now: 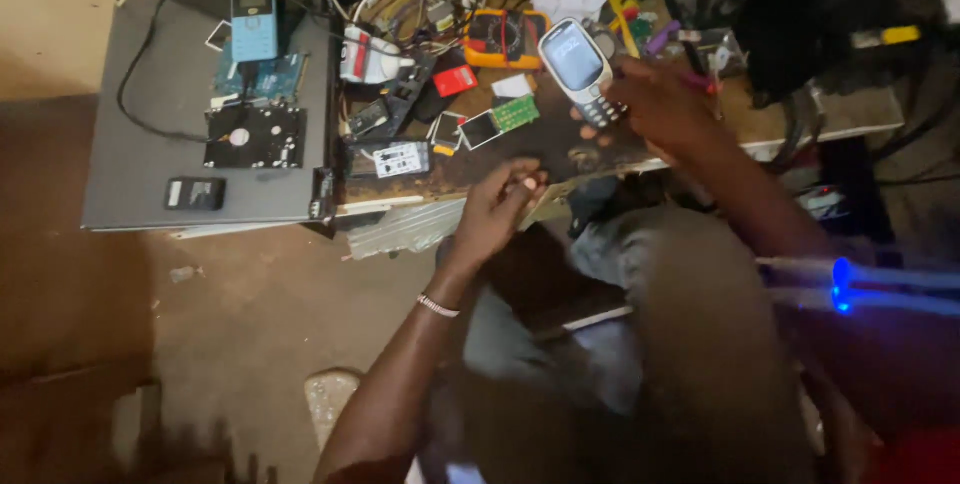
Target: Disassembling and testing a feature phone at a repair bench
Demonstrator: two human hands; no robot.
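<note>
My right hand (pixel 665 109) holds a small silver keypad phone (pixel 580 69) upright over the cluttered workbench (pixel 560 159), screen facing me. My left hand (pixel 500 209) hovers at the bench's front edge with its fingers curled together; I cannot tell whether anything small is pinched in them. A thin bracelet sits on my left wrist. On the bench by the phone lie a small green circuit board (pixel 515 114) and a small screen part (pixel 480 130).
A closed grey laptop (pixel 150 124) at left carries a bare hard drive (pixel 255 137), a blue phone (pixel 254 16) and a small black device (pixel 195 193). An orange multimeter (pixel 503 39), cables and tools crowd the back. My knees are below; a blue light (pixel 842 284) glows at right.
</note>
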